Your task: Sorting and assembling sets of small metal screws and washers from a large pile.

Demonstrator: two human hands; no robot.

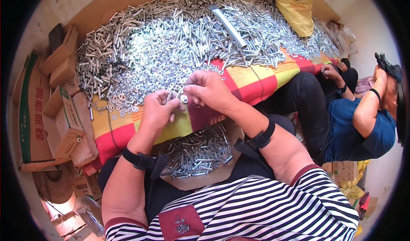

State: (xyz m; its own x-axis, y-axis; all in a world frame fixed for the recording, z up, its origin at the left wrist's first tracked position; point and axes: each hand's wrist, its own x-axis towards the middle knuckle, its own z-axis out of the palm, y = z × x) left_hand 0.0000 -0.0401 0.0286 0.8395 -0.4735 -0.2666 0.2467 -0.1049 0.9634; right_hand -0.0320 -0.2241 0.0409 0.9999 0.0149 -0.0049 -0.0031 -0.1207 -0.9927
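Left hand [157, 111] and right hand [208, 90] work close together above the near edge of a plaid-covered counter [252, 82], seemingly so both can reach the same tiny parts. The left pinches a small metal fastener [170, 96]; the right curls narrowly beside a shiny washer [184, 99], its grip impossible to tell. Loose hardware [171, 40] spreads toward the far edge, and a box [200, 182] of bolts [198, 153] sits below the near edge, probably for easy reach
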